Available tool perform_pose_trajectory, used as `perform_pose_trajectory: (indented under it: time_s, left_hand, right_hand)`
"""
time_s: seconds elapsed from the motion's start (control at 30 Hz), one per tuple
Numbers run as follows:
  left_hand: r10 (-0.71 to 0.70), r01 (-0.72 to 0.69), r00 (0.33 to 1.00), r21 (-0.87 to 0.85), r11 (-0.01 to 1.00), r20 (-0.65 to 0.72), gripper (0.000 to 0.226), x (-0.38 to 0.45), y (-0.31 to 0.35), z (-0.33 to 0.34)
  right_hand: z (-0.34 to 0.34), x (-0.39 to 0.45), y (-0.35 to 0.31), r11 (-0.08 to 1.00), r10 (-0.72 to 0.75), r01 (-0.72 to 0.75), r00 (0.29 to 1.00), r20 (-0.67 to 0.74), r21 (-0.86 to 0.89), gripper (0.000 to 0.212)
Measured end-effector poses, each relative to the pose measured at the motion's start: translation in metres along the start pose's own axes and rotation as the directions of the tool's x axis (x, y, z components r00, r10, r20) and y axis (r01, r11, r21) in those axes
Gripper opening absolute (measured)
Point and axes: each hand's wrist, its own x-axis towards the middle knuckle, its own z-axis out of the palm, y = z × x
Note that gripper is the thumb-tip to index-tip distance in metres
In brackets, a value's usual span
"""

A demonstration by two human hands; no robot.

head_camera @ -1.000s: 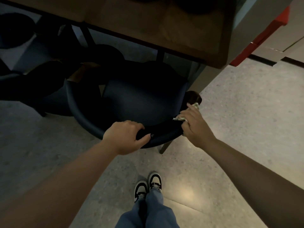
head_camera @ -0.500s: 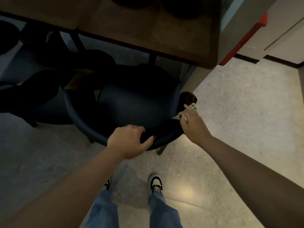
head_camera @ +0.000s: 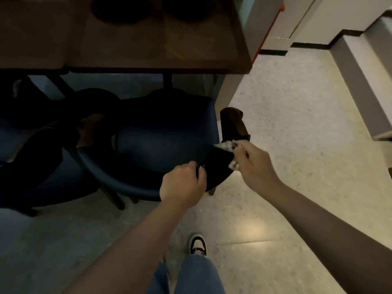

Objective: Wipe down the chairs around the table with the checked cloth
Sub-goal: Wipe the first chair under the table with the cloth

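We see a pale speckled floor (head_camera: 297,128) with a soft patch of reflected light (head_camera: 252,230) on it. A dark wooden bench (head_camera: 148,47) fills the top left, deep shadow beneath it. At the right stand light walls (head_camera: 305,15) with black skirting (head_camera: 273,52) and a red strip (head_camera: 267,32).

Much lost to shadow, hands and frame edges

The pale checked cloth (head_camera: 226,145) is mostly hidden inside the right hand (head_camera: 253,164); the dark blue round-backed chair (head_camera: 161,145) merges into shadow, and two dark round dishes (head_camera: 122,9) are cut off on the brown wooden tabletop (head_camera: 191,49).
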Motion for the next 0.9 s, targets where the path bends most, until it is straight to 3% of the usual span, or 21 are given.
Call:
perform_pose_trajectory:
  time_s: [0.13,0.2,0.3,0.4,0.47,0.57,0.63,0.73,0.9]
  left_hand:
    - [0.02,-0.018,0.999,0.055,0.998,-0.037,0.037,-0.003,-0.001,0.001]
    - [0.013,-0.009,0.998,0.081,0.997,-0.054,0.037,-0.001,0.0,0.002]
    - [0.003,0.003,0.998,0.105,0.994,-0.056,0.036,-0.001,0.003,0.003]
    - [-0.009,0.015,0.998,0.099,0.995,-0.068,0.037,-0.002,0.005,0.003]
    - [-0.02,0.028,0.997,0.098,0.995,-0.08,0.037,-0.002,0.006,0.002]
    - [-0.028,0.039,0.995,0.11,0.993,-0.095,0.037,-0.004,0.009,0.002]
    - [-0.036,0.047,0.994,0.106,0.993,-0.101,0.036,-0.005,0.01,0.002]
    - [-0.048,0.062,0.99,0.103,0.993,-0.131,0.038,-0.005,0.01,0.003]
    - [-0.042,0.062,0.987,0.12,0.991,-0.157,0.041,-0.004,0.008,0.006]
  right_hand:
    - [-0.02,0.016,-0.019,0.942,0.063,-0.045,0.997,-0.042,0.332,0.028]
    - [-0.025,0.03,-0.014,0.934,0.054,-0.035,0.998,-0.042,0.356,0.029]
    - [-0.023,0.05,0.019,0.989,0.004,-0.011,0.999,0.052,0.145,0.019]
    - [-0.017,0.058,0.065,0.928,-0.084,0.188,0.947,0.311,-0.321,0.048]
    - [-0.015,0.059,0.082,0.829,-0.202,0.372,0.896,0.396,-0.417,0.056]
    - [-0.02,0.07,0.093,0.728,-0.379,0.552,0.818,0.432,-0.407,0.056]
    - [-0.02,0.08,0.096,0.728,-0.465,0.595,0.793,0.393,-0.34,0.048]
    - [-0.006,0.087,0.095,0.756,-0.564,0.601,0.799,0.208,-0.259,0.037]
    - [0.006,0.084,0.094,0.784,-0.594,0.585,0.804,0.019,-0.207,0.032]
